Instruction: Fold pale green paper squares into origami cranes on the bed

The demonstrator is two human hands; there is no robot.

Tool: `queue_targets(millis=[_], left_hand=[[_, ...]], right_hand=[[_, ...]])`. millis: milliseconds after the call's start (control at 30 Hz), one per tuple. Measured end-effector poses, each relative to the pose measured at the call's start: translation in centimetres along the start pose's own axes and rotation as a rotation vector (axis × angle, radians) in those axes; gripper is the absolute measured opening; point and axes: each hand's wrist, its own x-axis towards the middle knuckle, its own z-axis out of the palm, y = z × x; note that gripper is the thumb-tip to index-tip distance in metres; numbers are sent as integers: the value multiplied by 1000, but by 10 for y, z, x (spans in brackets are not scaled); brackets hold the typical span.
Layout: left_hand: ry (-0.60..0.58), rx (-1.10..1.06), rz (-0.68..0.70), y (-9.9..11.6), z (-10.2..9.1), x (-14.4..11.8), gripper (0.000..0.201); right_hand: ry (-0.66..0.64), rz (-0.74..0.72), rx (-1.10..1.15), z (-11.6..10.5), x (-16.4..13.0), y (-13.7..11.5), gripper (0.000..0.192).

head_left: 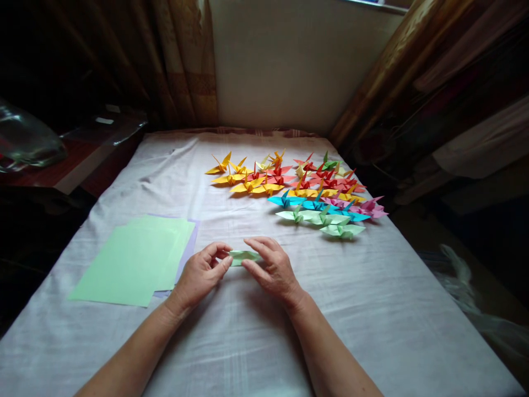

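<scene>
Your left hand [201,274] and right hand [270,268] meet over the white cloth [248,342] covering the bench. Between them lies the folded paper piece [244,256], touching both: your left thumb and forefinger pinch its left end, and your right hand's fingers press down on its right end, thumb alongside. The piece is pale green, narrow, folded flat, pointed; most of it is hidden by your fingers. A stack of green sheets [132,262] lies just left of your left hand. Rows of finished paper cranes [301,190] sit beyond, well apart from your hands.
</scene>
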Motion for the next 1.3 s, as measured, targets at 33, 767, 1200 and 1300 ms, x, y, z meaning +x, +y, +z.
queue_targets(millis=[33, 767, 1200, 1300], left_hand=[[5, 8, -2, -2, 1, -1, 33], [-145, -82, 48, -14, -5, -5, 40], [-20, 92, 147, -9, 1, -9, 25], [-6, 93, 160, -7, 1, -9, 24]], right_hand=[[-29, -63, -73, 0, -1, -1, 36], [-7, -258, -353, 3, -4, -7, 17], [53, -353, -429, 4, 1, -20, 13], [38, -350, -431, 6, 1, -22, 9]])
